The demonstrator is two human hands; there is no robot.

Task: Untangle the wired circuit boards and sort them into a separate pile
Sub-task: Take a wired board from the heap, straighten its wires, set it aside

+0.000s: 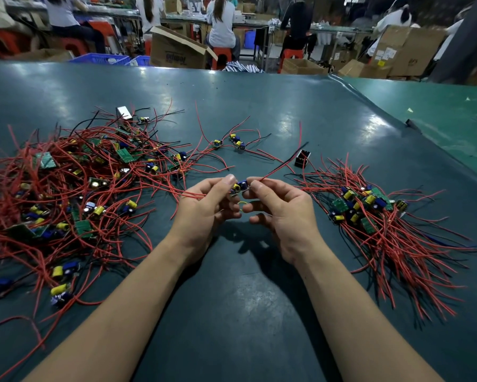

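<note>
Circuit board (pixel 239 187), small with a yellow capacitor and a blue part, sits pinched between your two hands above the green tabletop (pixel 245 312). Your left hand (pixel 204 208) grips its left end, red wires trailing away to the left; your right hand (pixel 282 213) pinches the right end and a red wire rising to the right. Beside your right hand lies the sorted pile (pixel 369 210); the tangled heap (pixel 74 188) spreads left. Farther back, two loose boards (pixel 231 142) lie apart.

Small wired board (pixel 239 187) held mid-air; tangled heap (pixel 66 188) left, sorted pile (pixel 369 213) right.
</note>
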